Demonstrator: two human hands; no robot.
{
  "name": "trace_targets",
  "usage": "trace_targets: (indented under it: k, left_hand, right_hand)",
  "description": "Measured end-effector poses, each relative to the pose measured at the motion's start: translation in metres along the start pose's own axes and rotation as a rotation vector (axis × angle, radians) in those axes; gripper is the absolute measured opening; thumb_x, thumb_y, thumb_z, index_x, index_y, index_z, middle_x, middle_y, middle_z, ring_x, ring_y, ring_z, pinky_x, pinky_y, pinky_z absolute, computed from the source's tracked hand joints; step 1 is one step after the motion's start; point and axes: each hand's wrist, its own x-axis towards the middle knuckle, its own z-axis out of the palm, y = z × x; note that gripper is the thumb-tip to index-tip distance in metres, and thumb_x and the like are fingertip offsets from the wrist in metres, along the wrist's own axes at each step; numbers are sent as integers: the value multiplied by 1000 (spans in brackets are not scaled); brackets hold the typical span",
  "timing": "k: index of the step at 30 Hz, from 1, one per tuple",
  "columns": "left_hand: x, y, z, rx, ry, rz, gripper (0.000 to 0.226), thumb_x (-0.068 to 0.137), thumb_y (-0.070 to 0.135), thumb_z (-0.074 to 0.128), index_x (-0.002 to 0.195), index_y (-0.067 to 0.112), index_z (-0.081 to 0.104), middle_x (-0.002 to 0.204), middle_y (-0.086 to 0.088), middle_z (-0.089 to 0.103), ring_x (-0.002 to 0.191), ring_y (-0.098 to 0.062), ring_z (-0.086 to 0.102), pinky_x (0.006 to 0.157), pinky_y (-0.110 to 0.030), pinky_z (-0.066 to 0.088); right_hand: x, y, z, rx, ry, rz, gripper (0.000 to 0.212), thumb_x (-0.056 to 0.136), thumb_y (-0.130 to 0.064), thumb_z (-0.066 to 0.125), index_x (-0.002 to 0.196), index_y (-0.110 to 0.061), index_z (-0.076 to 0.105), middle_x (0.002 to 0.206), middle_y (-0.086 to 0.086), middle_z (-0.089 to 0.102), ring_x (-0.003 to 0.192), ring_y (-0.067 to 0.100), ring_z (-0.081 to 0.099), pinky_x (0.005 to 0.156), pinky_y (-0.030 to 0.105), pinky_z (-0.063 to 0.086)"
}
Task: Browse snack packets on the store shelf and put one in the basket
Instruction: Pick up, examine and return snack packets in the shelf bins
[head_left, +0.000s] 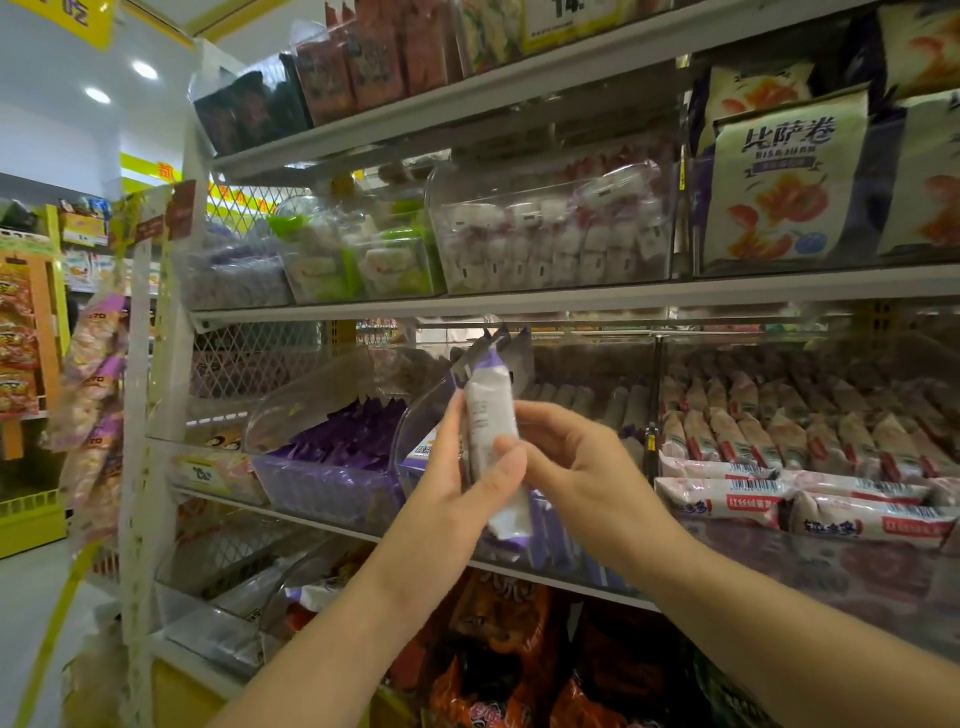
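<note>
From the head camera, both hands hold one snack packet (491, 421) up in front of the store shelf (571, 299). The packet is white with purple ends. It stands nearly upright, with its top leaning a little to the left.

The left hand (457, 488) grips the packet from the left. Its thumb lies across the lower front and its fingers run up the left edge. The right hand (576, 467) meets the packet from the right, its curled fingertips pinching the right edge near the middle. Both forearms reach up from the bottom of the view.

Just behind the packet is a clear bin (421, 431) with a curved front, and more purple-and-white packets lie in it below the held one. To the left of the packet, a second clear bin holds a heap of purple packets (343, 441). Further left and lower, a yellow price label (205, 475) is fixed to the shelf edge.

To the right of the packet lie rows of pink packets (805, 436) with red bands, and a few at the front show barcodes. Above the packet, one level up, a clear bin is filled with small white and red packets (550, 239). Green and white packets (374, 260) sit up and to the left of it. Up and to the right stand large cream bags (784, 182) printed with orange rolls. Below the packet, between the two forearms, are orange and black bags (498, 649). Well to the left, strips of packets (98, 395) hang at the end of the rack.
</note>
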Motion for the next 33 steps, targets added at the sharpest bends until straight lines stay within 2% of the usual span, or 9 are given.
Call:
trace_targets:
  k: [4, 8, 10, 13, 16, 18, 22, 26, 33]
  left_hand:
    - [5, 10, 0, -225, 72, -54, 68, 84, 32, 61, 145, 38, 33, 128, 4, 63, 120, -14, 59, 103, -40, 47]
    - [9, 13, -3, -375, 199, -132, 40, 100, 11, 41, 133, 31, 51, 115, -6, 71, 101, -28, 70, 69, -36, 60]
    - [13, 12, 0, -405, 264, -160, 35, 101, 11, 40, 125, 29, 58, 108, -7, 73, 91, -26, 73, 58, -33, 58]
    - [25, 13, 9, -404, 244, -169, 32, 102, 13, 38, 117, 23, 65, 103, -9, 74, 81, -23, 74, 53, -29, 55]
    - [44, 12, 10, -118, 225, -101, 31, 103, 23, 37, 118, 18, 64, 110, -7, 72, 98, -21, 70, 75, -35, 57]
    - [55, 7, 2, 316, 195, 54, 31, 102, 32, 39, 120, 24, 63, 114, 10, 70, 110, -9, 63, 94, -30, 50]
    - [69, -9, -21, 1183, 80, 263, 37, 99, 43, 41, 132, 36, 54, 129, 25, 54, 118, 4, 48, 102, -25, 39]
    - [81, -32, -36, 1350, -96, 70, 47, 96, 54, 38, 140, 38, 43, 147, 20, 38, 135, -3, 33, 112, -30, 28]
    - [79, -55, -47, 1361, -5, 177, 47, 95, 57, 27, 136, 43, 46, 142, 25, 40, 131, 3, 33, 109, -25, 18]
  right_hand:
    - [-5, 1, -2, -209, -239, 20, 38, 96, -39, 48, 134, -43, 47, 143, -26, 43, 129, -13, 37, 112, 27, 35]
    - [-6, -3, -20, -418, -307, 19, 54, 82, -44, 68, 130, -54, 45, 153, -35, 10, 136, -15, 22, 110, 29, 38]
    - [-5, -8, -25, -484, -313, -42, 54, 78, -42, 73, 126, -52, 50, 153, -32, 9, 133, -15, 28, 106, 21, 40]
    - [3, -15, -33, -587, -236, -168, 37, 79, -32, 75, 114, -39, 64, 146, -26, 31, 128, -20, 31, 100, 5, 34]
    - [17, -20, -52, -643, -127, -232, 25, 79, -23, 76, 103, -29, 72, 127, -20, 53, 117, -15, 46, 98, 5, 35]
    - [27, -22, -69, -693, -64, -236, 20, 80, -20, 75, 99, -26, 74, 115, -19, 58, 111, -11, 52, 96, 5, 36]
    - [51, -15, -102, -941, -108, -100, 12, 86, -27, 68, 98, -26, 70, 104, -13, 59, 100, 1, 57, 91, 22, 46]
    - [76, 0, -115, -1193, -173, -27, 11, 89, -31, 63, 99, -29, 66, 102, -12, 55, 94, 7, 55, 82, 23, 46]
    - [118, 17, -119, -1374, -346, 138, 14, 83, -33, 63, 94, -26, 67, 100, -4, 64, 93, 17, 59, 84, 39, 51]
